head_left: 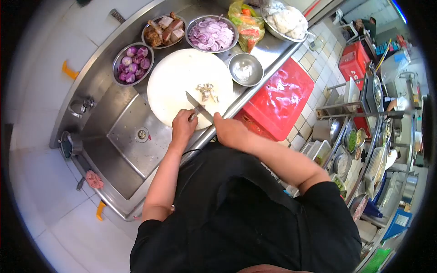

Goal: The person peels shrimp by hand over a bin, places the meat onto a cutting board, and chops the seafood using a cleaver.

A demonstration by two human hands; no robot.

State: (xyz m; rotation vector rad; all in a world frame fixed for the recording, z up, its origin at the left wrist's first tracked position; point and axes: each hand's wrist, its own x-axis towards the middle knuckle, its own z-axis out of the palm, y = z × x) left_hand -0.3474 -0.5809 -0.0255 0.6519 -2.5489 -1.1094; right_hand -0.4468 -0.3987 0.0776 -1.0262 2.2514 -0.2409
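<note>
Grips knife apparently in right hand, pinches small piece beside it with left hand, likely for steadiness. Works over cutting board, probably sparing the edge.

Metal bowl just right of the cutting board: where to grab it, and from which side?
I'd take the metal bowl by its rim, near-right side, coming from the counter edge with the grip straddling the lip. It sits mouth up, leaving that rim exposed; the cutting board crowds its left and the plastic bag its far side.
</note>
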